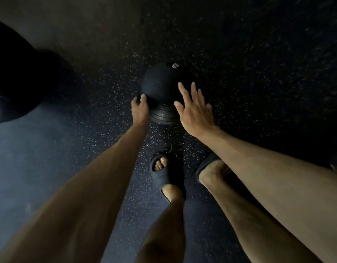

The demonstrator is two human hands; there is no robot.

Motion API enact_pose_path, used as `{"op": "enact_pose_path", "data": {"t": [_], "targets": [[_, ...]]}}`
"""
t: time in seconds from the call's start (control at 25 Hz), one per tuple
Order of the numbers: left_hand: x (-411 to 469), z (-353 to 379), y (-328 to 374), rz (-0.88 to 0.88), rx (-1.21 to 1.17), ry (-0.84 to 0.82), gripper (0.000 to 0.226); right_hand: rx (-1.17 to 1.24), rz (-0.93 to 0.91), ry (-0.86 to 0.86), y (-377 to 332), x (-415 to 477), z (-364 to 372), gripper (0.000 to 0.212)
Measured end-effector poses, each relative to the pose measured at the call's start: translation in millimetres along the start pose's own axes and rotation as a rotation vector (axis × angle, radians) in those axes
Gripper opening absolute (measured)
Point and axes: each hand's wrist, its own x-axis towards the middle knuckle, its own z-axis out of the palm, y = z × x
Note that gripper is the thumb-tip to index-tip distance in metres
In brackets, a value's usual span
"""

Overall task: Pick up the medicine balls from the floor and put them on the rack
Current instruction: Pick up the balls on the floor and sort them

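Ball: medicine ball (160, 86), black, round, matte.
Markings: small white print on the far top, unreadable; ridged bands on the near lower side.
Place: on the speckled floor (239, 92), between both hands; left hand (139, 109) touches its left edge, right hand (194, 111) is spread at its right.

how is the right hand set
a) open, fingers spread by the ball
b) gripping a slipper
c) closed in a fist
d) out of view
a: the right hand is open, its fingers spread at the right side of the ball.
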Motion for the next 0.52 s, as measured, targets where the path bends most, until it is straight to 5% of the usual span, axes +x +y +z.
{"op": "enact_pose_path", "data": {"t": [0.16, 0.36, 0.52], "targets": [[-45, 42, 10, 0.23, 0.211, 0.103, 0.05, 0.244, 0.292, -0.054, 53, -9, -16, 0.065], [-94, 89, 18, 0.471, 0.54, 0.056, 0.037, 0.378, 0.12, 0.295, 56, -14, -37, 0.059], [-108, 125, 38, 0.623, 0.552, -0.212, 0.032, 0.285, 0.091, 0.232, 76, -3, -44, 0.06]]}}
